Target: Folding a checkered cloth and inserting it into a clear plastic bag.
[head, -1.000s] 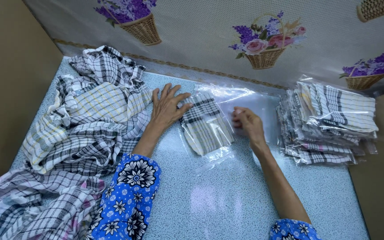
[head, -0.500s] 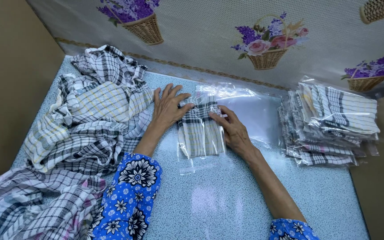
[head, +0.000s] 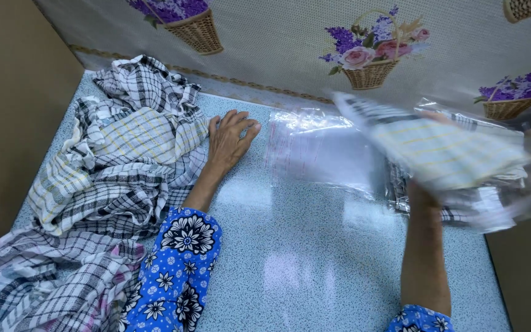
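Left hand (head: 232, 138) laid flat on the speckled blue worktop (head: 290, 264), palm down, fingers spread wide and grasping nothing; fingertips just at the left edge of the clear plastic bags (head: 321, 144), wrist side touching the heap of loose checked cloths (head: 118, 178) further left of those bags. Right hand (head: 422, 193) raised to the right of the clear plastic bags, mostly hidden behind a bagged folded cloth (head: 444, 150), pale yellow with dark checks, blurred by motion and lifted off the worktop. Grip there closed on the underside of that packet, though exact finger positions impossible to tell. Beneath and beyond the packet, right of the clear plastic bags, a stack of bagged cloths (head: 493, 197), partly covered. Blue flowered sleeves (head: 179, 270) on both forearms, nearer than the bags. Behind the bags, a wall covering (head: 278, 49) printed with flower baskets.
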